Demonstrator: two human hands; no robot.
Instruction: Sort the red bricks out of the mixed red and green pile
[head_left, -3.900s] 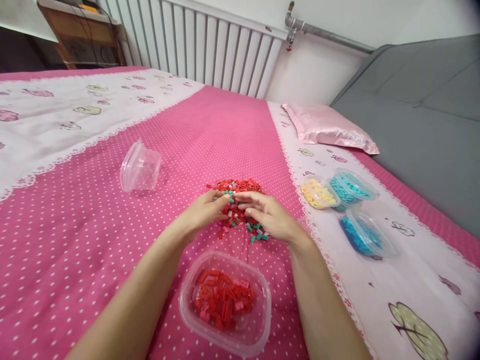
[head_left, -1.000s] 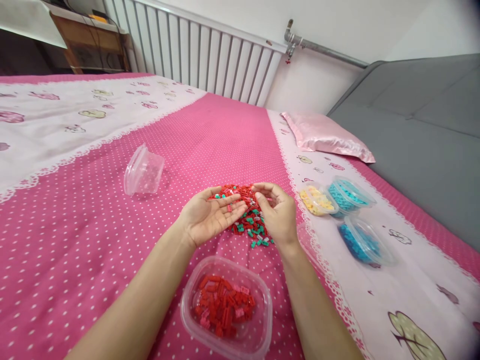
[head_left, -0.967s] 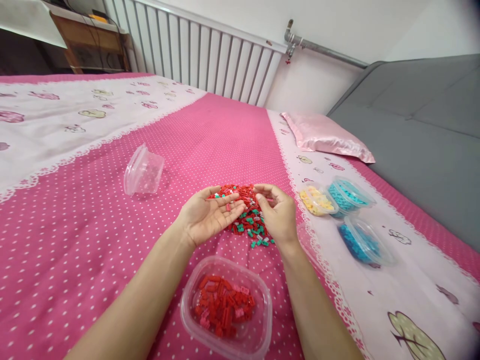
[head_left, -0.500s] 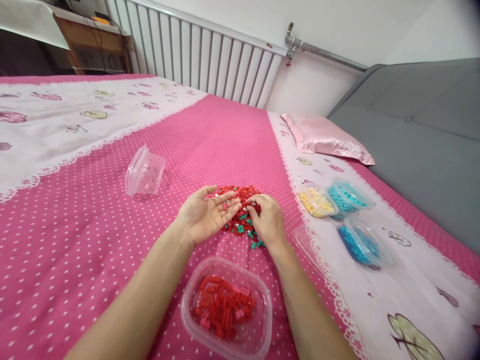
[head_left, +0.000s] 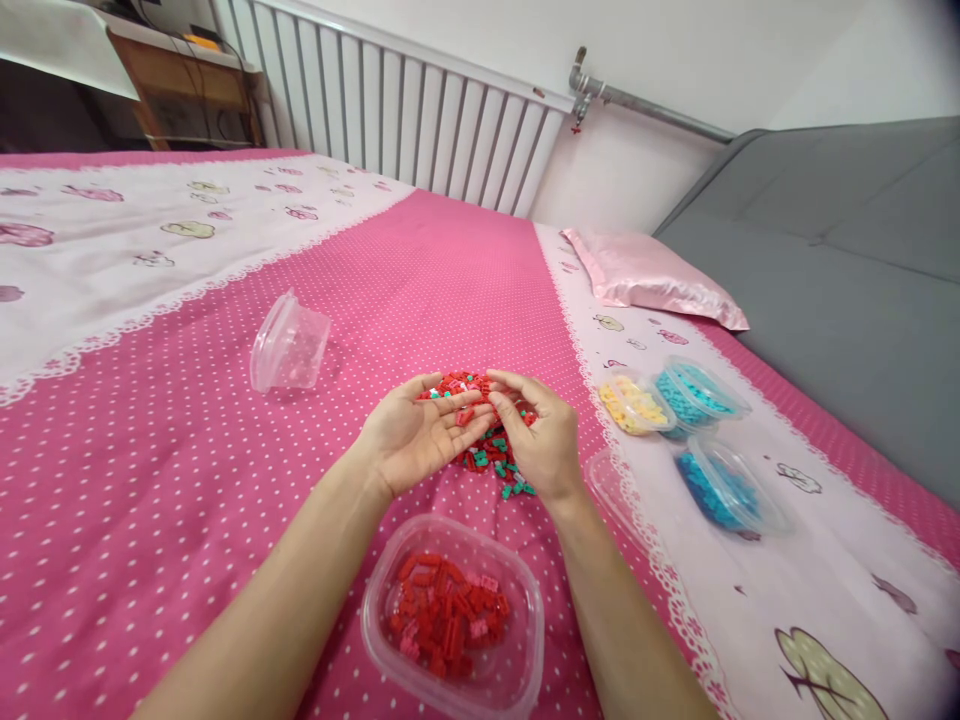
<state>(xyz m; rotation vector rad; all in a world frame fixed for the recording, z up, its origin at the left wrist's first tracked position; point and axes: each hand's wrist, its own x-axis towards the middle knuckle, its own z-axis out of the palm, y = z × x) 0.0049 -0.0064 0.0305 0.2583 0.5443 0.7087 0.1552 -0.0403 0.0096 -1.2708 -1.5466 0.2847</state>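
Note:
My left hand point(head_left: 416, 435) is turned palm up with its fingers stretched out flat, and small red toy bricks point(head_left: 465, 415) rest on the fingers. Close against those fingertips, my right hand point(head_left: 544, 430) has its thumb and fingers drawn together in a pinch; what is between them is too small to make out. Behind and below both hands lies a pile of small bricks point(head_left: 491, 458), mostly red with some green and white ones, partly covered by the hands. Nearer to me, a clear plastic tub point(head_left: 529, 640) holds red and some pink bricks point(head_left: 450, 610).
An unfilled clear tub point(head_left: 291, 345) lies on its side at left on the pink dotted bedspread point(head_left: 187, 480). At right are tubs of yellow bricks point(head_left: 630, 405), turquoise bricks point(head_left: 686, 400) and blue bricks point(head_left: 716, 490). A clear lid point(head_left: 619, 495) lies beside my right forearm.
My right hand has moved slightly up and right, its fingers now spanning the left fingertips. More red shows on my left fingers than before. The tubs have stayed put.

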